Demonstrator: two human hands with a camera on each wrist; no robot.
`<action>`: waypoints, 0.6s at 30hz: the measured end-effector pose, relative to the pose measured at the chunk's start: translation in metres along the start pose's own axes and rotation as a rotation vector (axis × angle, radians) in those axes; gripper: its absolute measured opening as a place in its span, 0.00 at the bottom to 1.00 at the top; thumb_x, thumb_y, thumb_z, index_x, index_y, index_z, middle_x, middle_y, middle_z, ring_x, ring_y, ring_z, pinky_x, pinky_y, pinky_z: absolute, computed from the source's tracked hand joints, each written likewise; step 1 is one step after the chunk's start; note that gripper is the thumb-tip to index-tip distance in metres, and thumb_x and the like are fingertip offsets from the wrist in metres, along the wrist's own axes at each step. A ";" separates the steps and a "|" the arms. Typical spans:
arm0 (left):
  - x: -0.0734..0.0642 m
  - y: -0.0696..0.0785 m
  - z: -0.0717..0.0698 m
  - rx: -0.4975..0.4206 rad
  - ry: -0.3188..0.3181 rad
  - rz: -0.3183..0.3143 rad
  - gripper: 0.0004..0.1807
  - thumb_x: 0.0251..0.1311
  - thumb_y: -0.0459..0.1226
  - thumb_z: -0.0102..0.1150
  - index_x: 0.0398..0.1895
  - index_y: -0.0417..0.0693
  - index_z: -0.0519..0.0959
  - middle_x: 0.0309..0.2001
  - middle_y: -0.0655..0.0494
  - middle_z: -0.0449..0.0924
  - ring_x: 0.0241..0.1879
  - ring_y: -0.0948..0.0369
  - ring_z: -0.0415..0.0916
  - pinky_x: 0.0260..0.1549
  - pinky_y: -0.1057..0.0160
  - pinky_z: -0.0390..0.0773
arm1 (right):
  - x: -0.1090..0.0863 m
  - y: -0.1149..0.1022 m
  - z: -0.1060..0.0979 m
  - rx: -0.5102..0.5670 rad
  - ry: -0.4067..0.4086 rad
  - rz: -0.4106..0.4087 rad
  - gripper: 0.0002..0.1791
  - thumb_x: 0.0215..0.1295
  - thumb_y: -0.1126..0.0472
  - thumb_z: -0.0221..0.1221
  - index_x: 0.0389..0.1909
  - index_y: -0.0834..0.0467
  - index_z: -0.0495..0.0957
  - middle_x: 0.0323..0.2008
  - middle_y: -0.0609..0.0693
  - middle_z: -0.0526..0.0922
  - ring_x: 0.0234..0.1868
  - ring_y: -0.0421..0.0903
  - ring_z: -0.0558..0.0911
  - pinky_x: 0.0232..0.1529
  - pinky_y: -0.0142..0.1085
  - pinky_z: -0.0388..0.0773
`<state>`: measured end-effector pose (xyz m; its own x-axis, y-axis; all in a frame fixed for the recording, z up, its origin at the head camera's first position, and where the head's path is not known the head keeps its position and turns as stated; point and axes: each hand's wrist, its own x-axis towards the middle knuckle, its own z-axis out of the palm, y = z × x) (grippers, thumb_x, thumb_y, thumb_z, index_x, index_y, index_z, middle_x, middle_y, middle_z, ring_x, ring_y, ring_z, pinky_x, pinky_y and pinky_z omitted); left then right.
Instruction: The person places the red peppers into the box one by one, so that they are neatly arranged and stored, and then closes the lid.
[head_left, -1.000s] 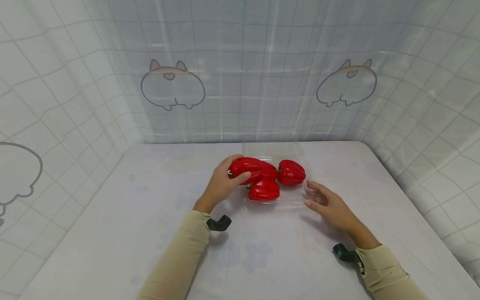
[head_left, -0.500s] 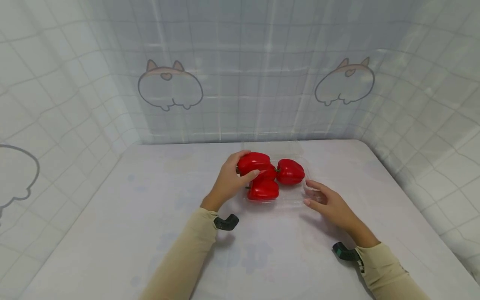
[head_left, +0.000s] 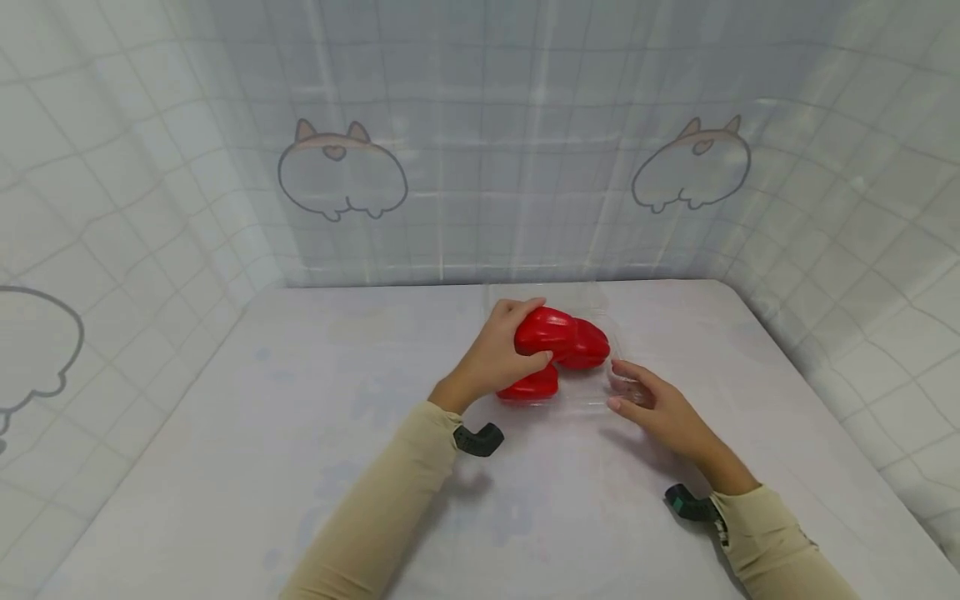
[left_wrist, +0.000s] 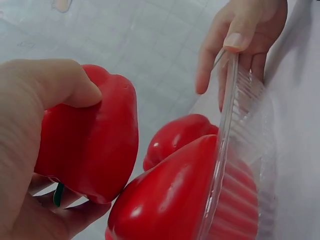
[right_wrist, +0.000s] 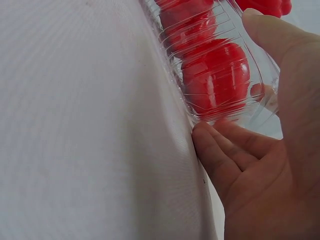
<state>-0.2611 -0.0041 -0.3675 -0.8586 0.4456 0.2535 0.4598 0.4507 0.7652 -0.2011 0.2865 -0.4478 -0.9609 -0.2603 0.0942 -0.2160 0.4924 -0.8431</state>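
My left hand (head_left: pixel 498 354) grips a red bell pepper (left_wrist: pixel 95 145) with a green stem, thumb on one side and fingers on the other. It is held above a clear plastic box (head_left: pixel 588 390) that stands open on the table. In the box lie a front red bell pepper (head_left: pixel 531 386) and a right-hand red bell pepper (head_left: pixel 592 346); the left hand and its pepper cover part of the contents. At the box's right end, my right hand (head_left: pixel 667 417) holds the wall, its thumb (left_wrist: pixel 237 40) on the rim and fingertips (right_wrist: pixel 202 132) low against the outside.
The box's clear lid (head_left: pixel 581 294) lies folded back toward the rear wall. A white cloth-covered table (head_left: pixel 300 433) stretches around the box. Tile-patterned curtains (head_left: pixel 517 167) with cartoon animal drawings enclose the back and sides. Dark wrist mounts (head_left: pixel 480 440) sit at both cuffs.
My left hand has carried its bell pepper rightward, from the box's left edge to above its middle, overlapping the right-hand pepper in the head view. The right hand has stayed at the box's end.
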 end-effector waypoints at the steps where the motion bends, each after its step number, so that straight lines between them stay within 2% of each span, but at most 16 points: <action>1: 0.000 0.001 0.001 0.003 -0.002 0.004 0.44 0.54 0.41 0.72 0.75 0.59 0.63 0.63 0.55 0.65 0.59 0.58 0.68 0.46 0.57 0.83 | 0.000 0.000 0.000 0.000 0.000 0.001 0.40 0.68 0.47 0.64 0.76 0.53 0.60 0.70 0.57 0.70 0.64 0.55 0.76 0.56 0.47 0.78; 6: 0.003 0.005 0.006 0.022 -0.007 0.013 0.45 0.52 0.41 0.73 0.75 0.57 0.63 0.62 0.55 0.65 0.59 0.57 0.68 0.46 0.58 0.83 | 0.000 0.000 -0.001 -0.008 -0.002 -0.007 0.40 0.68 0.47 0.64 0.76 0.54 0.60 0.70 0.57 0.70 0.64 0.56 0.76 0.56 0.48 0.78; 12: 0.009 0.011 0.016 0.060 -0.019 0.023 0.41 0.54 0.47 0.73 0.72 0.57 0.65 0.60 0.58 0.68 0.58 0.60 0.69 0.46 0.59 0.81 | 0.000 0.001 -0.002 -0.021 0.005 -0.019 0.40 0.68 0.48 0.64 0.76 0.55 0.60 0.70 0.58 0.70 0.65 0.57 0.75 0.56 0.47 0.78; 18: 0.012 0.016 0.025 0.115 -0.024 0.020 0.42 0.53 0.50 0.73 0.71 0.56 0.66 0.62 0.59 0.69 0.59 0.60 0.69 0.46 0.58 0.81 | 0.001 0.001 0.001 -0.011 -0.002 -0.025 0.39 0.68 0.51 0.64 0.76 0.55 0.59 0.70 0.58 0.69 0.65 0.57 0.75 0.56 0.47 0.78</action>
<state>-0.2580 0.0275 -0.3667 -0.8442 0.4728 0.2525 0.5005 0.5266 0.6872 -0.2021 0.2862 -0.4486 -0.9547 -0.2745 0.1144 -0.2423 0.4946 -0.8347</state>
